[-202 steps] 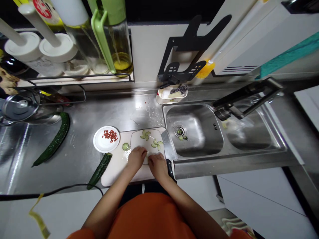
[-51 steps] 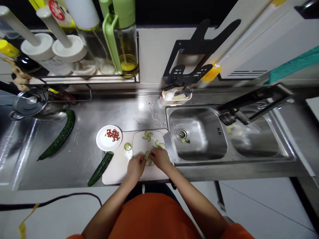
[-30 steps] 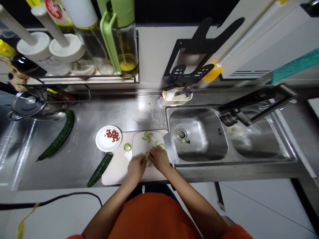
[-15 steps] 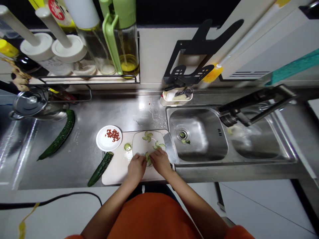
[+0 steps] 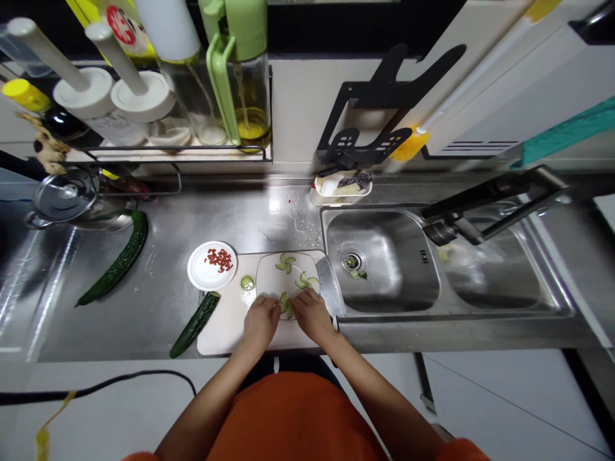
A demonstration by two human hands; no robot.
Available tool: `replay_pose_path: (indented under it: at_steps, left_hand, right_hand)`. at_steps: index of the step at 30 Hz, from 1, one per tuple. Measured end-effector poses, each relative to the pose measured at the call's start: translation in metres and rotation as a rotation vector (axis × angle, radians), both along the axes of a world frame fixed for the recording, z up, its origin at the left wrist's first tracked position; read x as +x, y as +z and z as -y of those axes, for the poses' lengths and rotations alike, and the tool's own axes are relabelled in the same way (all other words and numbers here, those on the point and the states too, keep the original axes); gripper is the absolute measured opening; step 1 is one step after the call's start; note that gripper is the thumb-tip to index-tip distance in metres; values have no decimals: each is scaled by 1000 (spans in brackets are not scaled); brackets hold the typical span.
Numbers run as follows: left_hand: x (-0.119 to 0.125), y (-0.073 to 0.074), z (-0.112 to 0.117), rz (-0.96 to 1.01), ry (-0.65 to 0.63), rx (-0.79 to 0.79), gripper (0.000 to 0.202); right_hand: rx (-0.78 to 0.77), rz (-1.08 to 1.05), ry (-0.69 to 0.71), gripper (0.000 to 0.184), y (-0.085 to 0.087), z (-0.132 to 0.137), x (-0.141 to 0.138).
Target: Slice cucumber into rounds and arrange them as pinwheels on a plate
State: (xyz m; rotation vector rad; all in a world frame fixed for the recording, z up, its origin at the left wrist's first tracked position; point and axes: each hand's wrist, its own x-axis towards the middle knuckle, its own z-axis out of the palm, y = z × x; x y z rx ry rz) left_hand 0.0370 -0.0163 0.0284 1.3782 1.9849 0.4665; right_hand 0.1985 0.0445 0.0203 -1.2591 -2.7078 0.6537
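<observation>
A squarish white plate (image 5: 269, 272) lies on a pale cutting board (image 5: 225, 333). Cucumber slices are set on it in fanned clusters: one at the back (image 5: 285, 263), another at the right (image 5: 305, 280), and a third at the front (image 5: 285, 306), between my hands. My left hand (image 5: 262, 320) is at the plate's front left, its fingertips pinched beside the front cluster; what they hold, if anything, is hidden. From the right, my right hand (image 5: 312, 314) has its fingers closed at the edge of that same cluster, on a slice. A small stack of slices (image 5: 247, 282) sits left of the plate.
A round white dish (image 5: 199, 269) holds small red berries (image 5: 220, 260). A cut cucumber (image 5: 196, 325) and a whole one (image 5: 118, 262) lie leftward. A knife blade (image 5: 329, 282) rests right of the plate, beside the sink (image 5: 384, 294). Bottles and jars crowd the rack (image 5: 192, 153).
My left hand has drawn slightly left, away from the front cluster of slices. My right hand stays nearly in place. The whole view has shifted a little.
</observation>
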Motion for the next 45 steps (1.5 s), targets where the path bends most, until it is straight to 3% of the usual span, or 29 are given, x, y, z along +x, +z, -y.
replay_pose_path:
  at_steps: [3, 8, 20, 45]
  left_hand:
    - [-17, -3, -1, -18, 140, 105, 22]
    - [-48, -8, -9, -203, 349, 64, 26]
    - [-56, -10, -13, -352, 316, -35, 32]
    - [-60, -9, -17, -162, 433, -21, 20]
  right_hand:
    - [-8, -42, -35, 15, 0, 1, 3]
    - [-15, -82, -69, 16, -5, 4, 6]
    - [-39, -78, -84, 15, -3, 7, 4]
    - [-43, -95, -71, 17, 0, 10, 3]
